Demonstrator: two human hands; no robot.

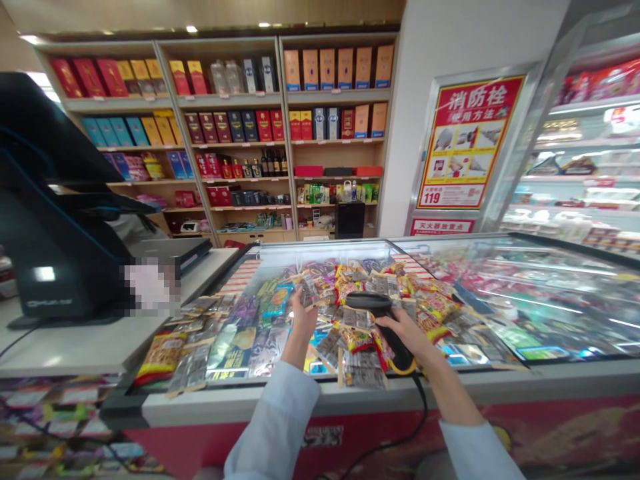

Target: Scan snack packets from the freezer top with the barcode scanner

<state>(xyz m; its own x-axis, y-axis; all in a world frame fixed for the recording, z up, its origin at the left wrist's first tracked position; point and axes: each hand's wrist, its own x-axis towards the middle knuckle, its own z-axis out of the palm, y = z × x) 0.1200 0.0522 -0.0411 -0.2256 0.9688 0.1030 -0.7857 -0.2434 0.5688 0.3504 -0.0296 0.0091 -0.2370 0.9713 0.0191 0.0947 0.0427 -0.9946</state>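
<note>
Okay, past the checkout terminal [60, 227] on the counter [75, 343], I see the left hand [303, 320], its fingers [300, 300] pinched on a snack packet [314, 291], above the heaped packets [235, 353] at the left end of the chest freezer [320, 402]. Just right of it, the right hand [403, 333] closes firmly around a black corded barcode scanner [373, 303], near the freezer's front edge.

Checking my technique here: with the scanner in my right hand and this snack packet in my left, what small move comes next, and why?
Probably tilt the head of the barcode scanner toward the snack packet in your left hand. Your right hand grips the scanner, its head sits close to the packet, and the packet is held up above the pile.
</note>
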